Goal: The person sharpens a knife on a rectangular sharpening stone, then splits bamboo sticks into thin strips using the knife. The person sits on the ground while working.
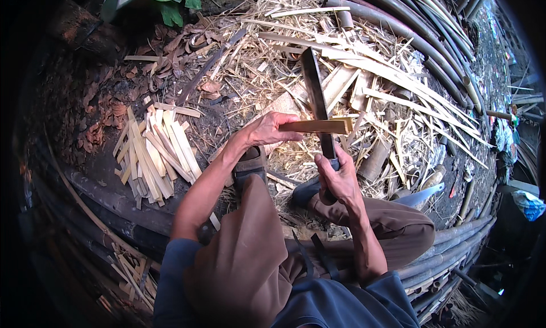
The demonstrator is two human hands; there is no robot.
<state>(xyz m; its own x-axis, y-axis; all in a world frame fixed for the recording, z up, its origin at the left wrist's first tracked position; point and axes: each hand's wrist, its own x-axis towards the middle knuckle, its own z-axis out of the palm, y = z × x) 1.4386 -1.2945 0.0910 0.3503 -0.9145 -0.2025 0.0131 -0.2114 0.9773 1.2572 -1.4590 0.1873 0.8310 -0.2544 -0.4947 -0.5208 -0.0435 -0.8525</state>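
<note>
Between the thumb and fingers of my left hand [267, 130] is one end of a short bamboo strip [318, 126], held level and pointing right. My right hand [339, 177] is wrapped round the handle of a machete [314, 81], whose long dark blade points away from me. The strip's free end lies across the blade just above the handle; whether the edge bites into it I cannot tell. Below the blade, a pale wooden block [287, 103] lies among shavings, partly hidden.
Split bamboo strips [151, 152] form a pile at the left. Longer pale strips [392, 75] fan out at the far right, beside dark bamboo poles [398, 24]. A saw blade [420, 196] lies near my right knee. Dry leaves [111, 120] cover the ground at far left.
</note>
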